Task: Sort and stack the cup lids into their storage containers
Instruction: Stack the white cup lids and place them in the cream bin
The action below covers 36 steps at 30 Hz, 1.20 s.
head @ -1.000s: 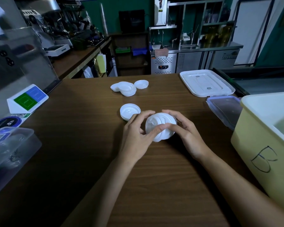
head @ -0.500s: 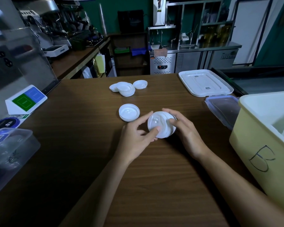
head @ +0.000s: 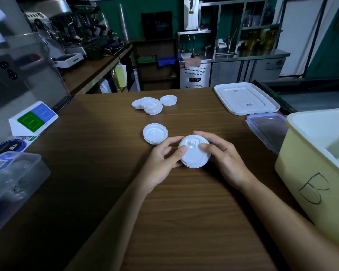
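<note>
Lid stack [head: 194,155], tilted earlier, now level, clasped between left grip [head: 160,165] and right grip [head: 226,163]. Step: squaring the stack; next likely calls for a steady two-handed lift into yellow bin [head: 301,163].

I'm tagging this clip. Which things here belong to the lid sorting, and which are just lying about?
Job: held lid stack, gripped by left hand and right hand; small lid stack; far lid pile; yellow bin marked B; clear tub.
Lying about: green-and-blue card; round blue sticker; coffee machine; white bin cover; clear box cover.
</note>
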### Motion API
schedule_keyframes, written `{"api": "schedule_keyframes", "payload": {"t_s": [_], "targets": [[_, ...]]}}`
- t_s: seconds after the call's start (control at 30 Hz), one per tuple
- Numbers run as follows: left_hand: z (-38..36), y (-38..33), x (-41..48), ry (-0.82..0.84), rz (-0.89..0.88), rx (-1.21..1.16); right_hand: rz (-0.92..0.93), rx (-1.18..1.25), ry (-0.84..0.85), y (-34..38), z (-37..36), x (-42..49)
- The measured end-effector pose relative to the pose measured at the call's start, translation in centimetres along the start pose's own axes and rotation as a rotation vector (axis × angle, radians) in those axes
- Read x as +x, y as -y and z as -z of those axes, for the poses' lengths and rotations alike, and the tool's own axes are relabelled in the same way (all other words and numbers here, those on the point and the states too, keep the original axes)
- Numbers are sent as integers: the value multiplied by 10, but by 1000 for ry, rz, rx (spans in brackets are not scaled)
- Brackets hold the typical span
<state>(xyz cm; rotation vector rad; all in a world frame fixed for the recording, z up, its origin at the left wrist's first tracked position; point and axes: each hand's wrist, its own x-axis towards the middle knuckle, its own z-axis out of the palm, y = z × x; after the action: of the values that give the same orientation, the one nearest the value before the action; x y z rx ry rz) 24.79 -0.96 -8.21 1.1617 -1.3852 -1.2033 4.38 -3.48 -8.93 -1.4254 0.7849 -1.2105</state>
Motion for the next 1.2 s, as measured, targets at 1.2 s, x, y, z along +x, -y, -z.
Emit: {"api": "schedule_keyframes", "payload": {"t_s": [1.2], "targets": [[11, -4, 5, -492, -279, 327, 18, -144, -214, -9, 5, 7]]}}
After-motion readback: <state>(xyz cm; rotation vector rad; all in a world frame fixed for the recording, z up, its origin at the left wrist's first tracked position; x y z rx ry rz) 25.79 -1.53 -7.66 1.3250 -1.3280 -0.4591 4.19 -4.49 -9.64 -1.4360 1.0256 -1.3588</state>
